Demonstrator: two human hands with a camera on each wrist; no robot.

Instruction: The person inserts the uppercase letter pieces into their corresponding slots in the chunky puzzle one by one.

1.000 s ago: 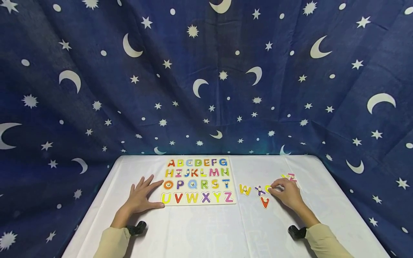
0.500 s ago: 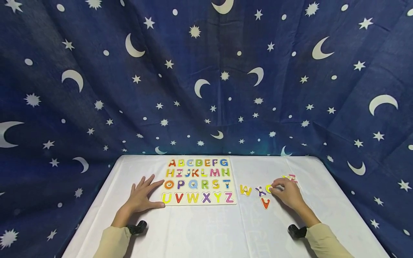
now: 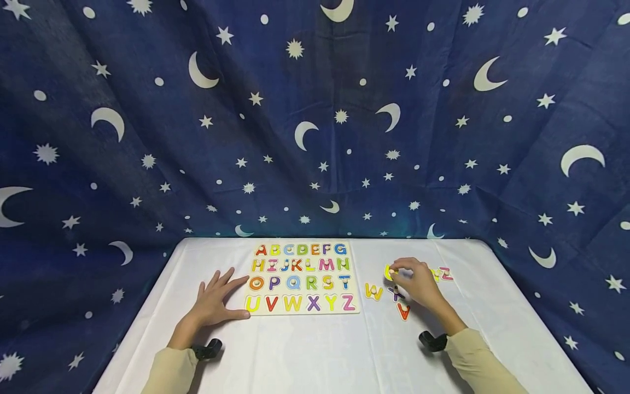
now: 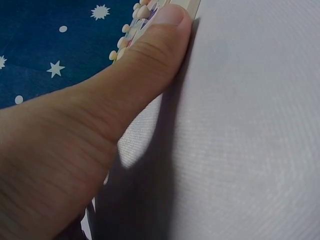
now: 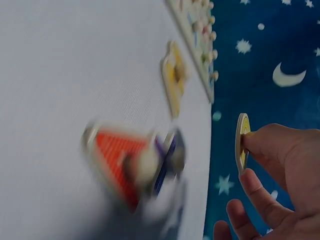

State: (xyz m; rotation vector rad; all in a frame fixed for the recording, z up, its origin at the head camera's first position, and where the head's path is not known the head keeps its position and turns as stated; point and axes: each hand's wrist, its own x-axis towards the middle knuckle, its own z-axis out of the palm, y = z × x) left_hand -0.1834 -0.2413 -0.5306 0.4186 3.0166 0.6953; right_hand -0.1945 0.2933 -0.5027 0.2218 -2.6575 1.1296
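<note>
My right hand (image 3: 415, 282) pinches the yellow letter U piece (image 3: 388, 272) between thumb and fingertips, raised off the table in the right wrist view. Below that hand lie the purple X piece (image 3: 395, 294), partly covered by it, and the red V piece (image 3: 403, 311). A yellow W piece (image 3: 373, 291) lies to their left. Beyond the hand are a yellow piece (image 3: 435, 274), partly hidden, and a pink Z piece (image 3: 445, 273). With fingers spread, my left hand (image 3: 216, 298) touches the left edge of the alphabet puzzle board (image 3: 305, 313); its thumb (image 4: 150, 50) rests at the board's near corner.
Knobbed letters sit in the board's upper three rows, while its bottom row shows flat coloured letters without knobs. White cloth (image 3: 315, 355) covers the table. A dark blue curtain (image 3: 315, 164) with moons and stars hangs behind the far edge.
My right hand has lifted the yellow U piece and carried it left and slightly away, uncovering more of the pieces behind. My left hand has stayed at the board.
</note>
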